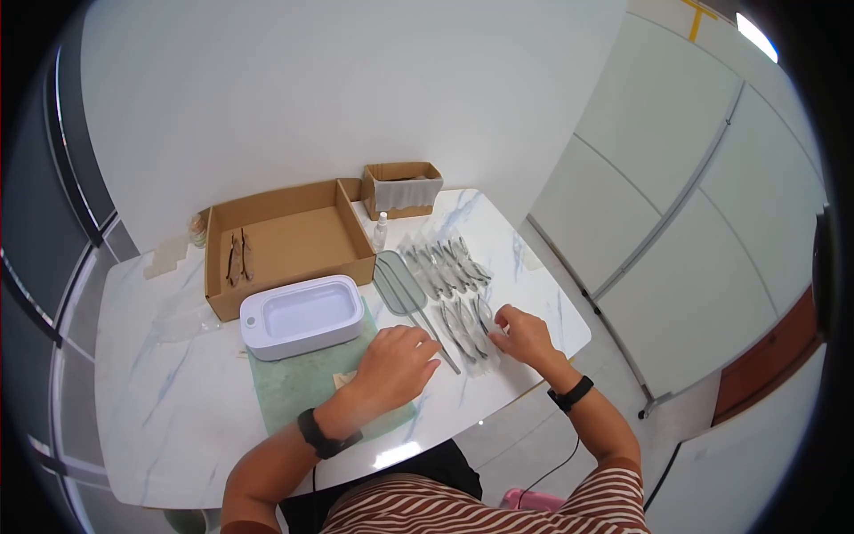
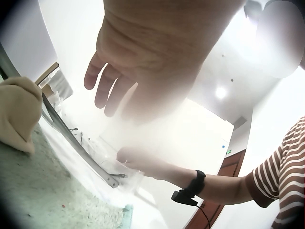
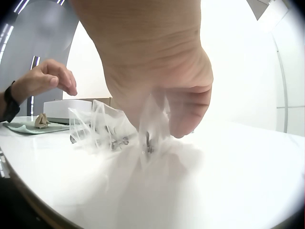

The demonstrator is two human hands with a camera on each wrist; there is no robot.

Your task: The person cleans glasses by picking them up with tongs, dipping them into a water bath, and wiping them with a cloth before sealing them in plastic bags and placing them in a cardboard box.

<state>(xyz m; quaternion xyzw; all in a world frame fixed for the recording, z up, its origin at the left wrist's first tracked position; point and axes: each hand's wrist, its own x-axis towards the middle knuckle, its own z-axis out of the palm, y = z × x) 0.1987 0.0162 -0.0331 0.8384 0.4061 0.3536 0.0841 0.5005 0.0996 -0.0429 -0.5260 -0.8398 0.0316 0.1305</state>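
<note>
My right hand [image 1: 525, 340] is at the right end of a front row of clear plastic bags with dark-framed glasses in them. In the right wrist view its curled fingers and thumb pinch one bagged pair of glasses [image 3: 151, 136], which stands upright close over the table. Over the near edge of the green mat [image 1: 294, 392], my left hand [image 1: 398, 367] hangs with loosely bent fingers and holds nothing. Beneath it lies a crumpled beige cloth [image 2: 18, 112], partly hidden in the head view. Behind the front row is a second row of bagged glasses [image 1: 445, 267].
A white oblong cleaner basin [image 1: 253, 336] stands at the mat's back edge. Behind it a cardboard box [image 1: 302, 233] holds two pairs of glasses [image 1: 240, 258]. A grey-green oblong tray [image 1: 391, 276], long grey strip [image 1: 440, 343], spray bottle [image 1: 381, 233] and small carton [image 1: 409, 212] lie nearby.
</note>
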